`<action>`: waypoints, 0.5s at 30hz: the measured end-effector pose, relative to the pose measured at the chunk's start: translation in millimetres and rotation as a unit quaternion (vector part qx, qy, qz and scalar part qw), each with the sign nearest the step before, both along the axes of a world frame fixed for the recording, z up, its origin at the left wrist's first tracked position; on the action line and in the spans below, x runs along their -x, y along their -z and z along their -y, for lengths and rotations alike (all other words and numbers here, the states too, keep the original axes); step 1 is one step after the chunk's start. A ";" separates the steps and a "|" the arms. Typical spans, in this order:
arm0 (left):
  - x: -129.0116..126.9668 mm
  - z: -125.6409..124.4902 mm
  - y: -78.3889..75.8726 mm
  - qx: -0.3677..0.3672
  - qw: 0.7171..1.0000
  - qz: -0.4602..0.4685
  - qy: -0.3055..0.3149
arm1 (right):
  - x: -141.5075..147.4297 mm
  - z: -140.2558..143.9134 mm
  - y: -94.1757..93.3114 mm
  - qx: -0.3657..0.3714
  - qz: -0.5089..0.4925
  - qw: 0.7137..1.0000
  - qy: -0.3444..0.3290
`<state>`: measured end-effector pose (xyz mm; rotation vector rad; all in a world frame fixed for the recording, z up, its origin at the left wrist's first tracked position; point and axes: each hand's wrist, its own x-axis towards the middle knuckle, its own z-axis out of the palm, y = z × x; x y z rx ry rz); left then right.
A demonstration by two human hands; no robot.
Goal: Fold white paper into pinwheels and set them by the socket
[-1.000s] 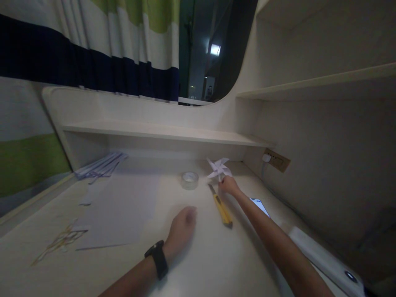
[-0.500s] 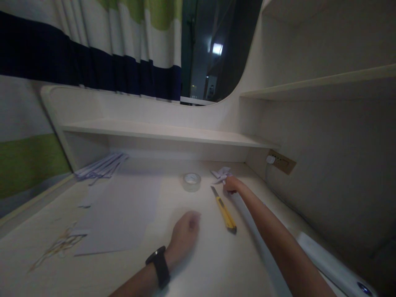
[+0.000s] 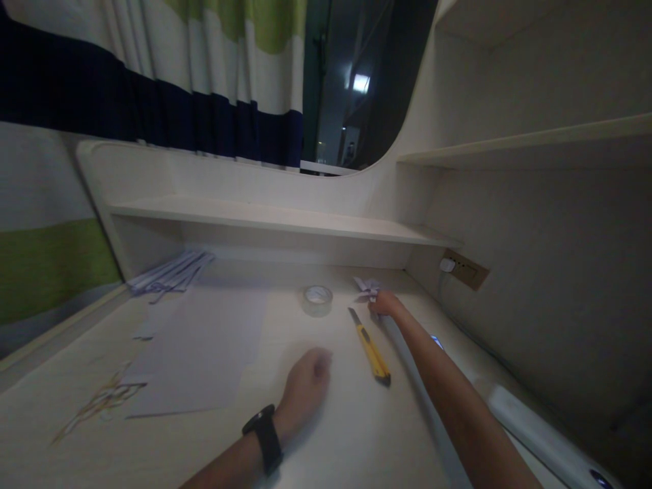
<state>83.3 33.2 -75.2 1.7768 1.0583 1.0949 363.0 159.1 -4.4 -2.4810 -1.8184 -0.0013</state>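
Observation:
My right hand (image 3: 386,303) reaches to the far right of the desk (image 3: 356,435) and holds a small white paper pinwheel (image 3: 367,286), which lies low against the desk near the back wall. My left hand (image 3: 305,384) rests on the desk with its fingers curled and nothing in them; a black watch (image 3: 263,436) is on its wrist. A yellow utility knife (image 3: 371,346) lies between the two hands. A roll of clear tape (image 3: 317,299) sits just left of the pinwheel.
A large white sheet (image 3: 198,353) lies on the left of the desk, with paper strips (image 3: 170,272) behind it and thin offcuts (image 3: 102,401) near the front left. A phone (image 3: 436,341) shows beside my right arm. A wall socket (image 3: 466,269) and shelves stand at right.
My right hand has lowered the pinwheel from upright in the air down onto the desk near the back wall. My left hand has stayed where it was.

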 end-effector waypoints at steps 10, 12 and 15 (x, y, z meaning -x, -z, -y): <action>0.1 -2.7 5.5 0.003 1.000 0.002 0.006 | -3.1 -1.8 12.6 -0.009 -0.013 0.999 0.037; 0.4 -1.5 3.3 0.007 1.000 -0.002 0.006 | -2.4 -2.2 13.3 -0.009 -0.017 0.999 0.044; 0.5 1.0 -1.3 0.011 1.000 -0.009 0.002 | -1.7 -2.5 12.6 -0.010 -0.024 0.998 0.061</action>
